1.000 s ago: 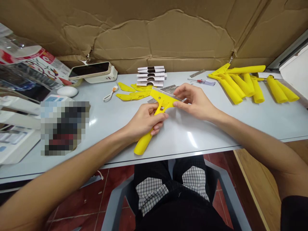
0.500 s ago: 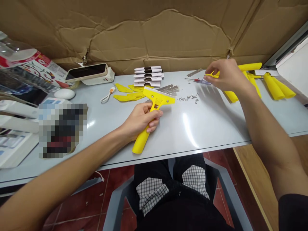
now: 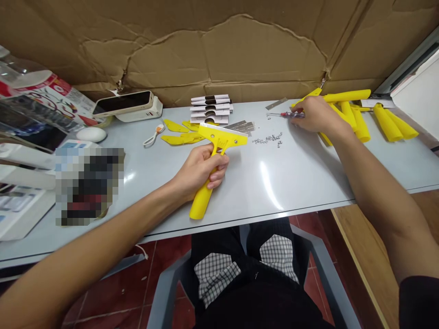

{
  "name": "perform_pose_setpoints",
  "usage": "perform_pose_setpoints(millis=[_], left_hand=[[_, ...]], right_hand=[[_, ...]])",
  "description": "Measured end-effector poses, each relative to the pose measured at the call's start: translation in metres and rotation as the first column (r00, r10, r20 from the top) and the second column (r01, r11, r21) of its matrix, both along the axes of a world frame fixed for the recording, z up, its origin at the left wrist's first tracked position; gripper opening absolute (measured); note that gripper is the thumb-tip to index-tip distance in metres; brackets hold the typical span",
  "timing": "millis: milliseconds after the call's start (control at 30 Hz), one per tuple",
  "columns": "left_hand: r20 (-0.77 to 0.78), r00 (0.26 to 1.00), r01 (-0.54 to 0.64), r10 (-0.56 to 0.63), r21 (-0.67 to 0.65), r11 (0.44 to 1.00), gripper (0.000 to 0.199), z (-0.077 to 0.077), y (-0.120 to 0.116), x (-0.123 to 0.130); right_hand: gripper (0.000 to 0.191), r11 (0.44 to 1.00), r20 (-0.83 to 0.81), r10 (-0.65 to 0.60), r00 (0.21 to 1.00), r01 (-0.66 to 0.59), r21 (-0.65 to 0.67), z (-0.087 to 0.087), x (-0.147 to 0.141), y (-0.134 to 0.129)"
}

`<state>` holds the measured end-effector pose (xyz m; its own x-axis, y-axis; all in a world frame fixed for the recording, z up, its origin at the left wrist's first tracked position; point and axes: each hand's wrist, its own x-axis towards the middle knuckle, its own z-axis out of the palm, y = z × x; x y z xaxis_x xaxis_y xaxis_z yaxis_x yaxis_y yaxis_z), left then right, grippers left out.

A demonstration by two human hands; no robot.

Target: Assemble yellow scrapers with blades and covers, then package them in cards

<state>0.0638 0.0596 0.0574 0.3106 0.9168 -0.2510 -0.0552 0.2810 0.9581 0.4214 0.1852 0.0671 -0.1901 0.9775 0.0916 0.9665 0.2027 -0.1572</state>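
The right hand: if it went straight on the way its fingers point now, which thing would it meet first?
Most likely the screwdriver: the fingertips of the right hand seem to touch it, though the depth there is hard to judge.

Behind everything we see a wall of brown cardboard [image 3: 164,59], creased and buckled, with a long wavy ridge across it and small torn spots low down at left and right. In front of it we have a glossy, pale grey-blue tabletop [image 3: 302,187], a dark line running along its front edge. Light glares off it in a curved white streak [image 3: 268,185]. At the right we find a grey frame [image 3: 409,65] beside a white panel [image 3: 416,93]. Below, we look down on a grey chair [image 3: 163,285], red floor tiles [image 3: 113,278] with pale joints, and a wood-grained surface [image 3: 366,244].
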Motion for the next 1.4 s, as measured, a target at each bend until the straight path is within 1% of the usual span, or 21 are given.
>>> perform_pose_setpoints(millis=[100,233,300,367,400,500,567,633,700,767,833,900,1033,1200,1400], left_hand=[[-0.001,1.000,-0.001,0.001,0.003,1.000,0.042,-0.001,0.001,-0.001],[-0.010,1.000,-0.005,0.005,0.015,1.000,0.042,-0.001,0.001,-0.001],[-0.013,1.000,-0.002,0.002,0.024,1.000,0.041,0.000,0.000,-0.001],[-0.018,1.000,0.001,-0.001,0.028,1.000,0.039,0.001,0.000,-0.001],[-0.021,1.000,0.001,-0.001,0.028,1.000,0.039,0.001,0.000,-0.001],[-0.028,1.000,-0.009,0.010,0.031,0.999,0.040,0.003,-0.001,-0.001],[-0.036,0.999,-0.029,0.030,0.033,0.999,0.040,0.005,-0.001,0.000],[-0.045,0.997,-0.054,0.055,0.038,0.998,0.038,0.005,-0.001,0.000],[-0.051,0.995,-0.086,0.088,0.041,0.995,0.036,0.005,-0.001,0.000],[-0.061,0.990,-0.125,0.127,0.041,0.991,0.036,0.004,0.000,0.000],[-0.085,0.986,-0.140,0.143,0.041,0.989,0.035,0.003,0.001,0.000],[-0.118,0.985,-0.125,0.129,0.040,0.991,0.034,0.003,0.002,0.001],[-0.149,0.982,-0.111,0.115,0.040,0.993,0.033,0.002,0.002,0.003],[-0.140,0.984,-0.103,0.109,0.052,0.993,0.033,0.002,0.002,0.002],[-0.150,0.981,-0.116,0.122,0.046,0.992,0.032,0.003,0.001,0.003]], right_hand=[[0.031,0.999,0.042,-0.041,0.998,0.040,0.027,-0.001,-0.002,0.001],[0.024,0.999,0.008,-0.045,0.999,0.046,-0.015,-0.005,-0.003,0.004],[0.018,1.000,-0.052,-0.018,0.998,0.017,-0.017,-0.011,0.001,0.009],[0.007,1.000,-0.132,0.016,0.991,-0.012,0.025,-0.018,0.009,0.018],[0.007,0.998,-0.178,0.043,0.983,-0.033,0.058,-0.022,0.013,0.023],[0.020,0.977,-0.299,0.167,0.940,-0.117,0.176,-0.024,0.019,0.028],[0.022,0.953,-0.337,0.247,0.909,-0.165,0.255,-0.017,0.014,0.021],[0.020,0.931,-0.348,0.308,0.886,-0.205,0.302,-0.006,0.002,0.007],[0.019,0.917,-0.365,0.361,0.858,-0.254,0.309,0.004,-0.013,-0.009],[0.022,0.903,-0.378,0.414,0.828,-0.323,0.282,0.009,-0.028,-0.022],[0.024,0.886,-0.374,0.460,0.805,-0.387,0.255,0.009,-0.040,-0.031],[0.022,0.863,-0.349,0.504,0.790,-0.439,0.251,0.005,-0.049,-0.035],[0.021,0.824,-0.277,0.563,0.779,-0.504,0.258,-0.004,-0.059,-0.039],[0.021,0.817,-0.252,0.574,0.779,-0.525,0.237,-0.008,-0.064,-0.043],[0.023,0.831,-0.246,0.550,0.798,-0.493,0.258,-0.007,-0.063,-0.041]])
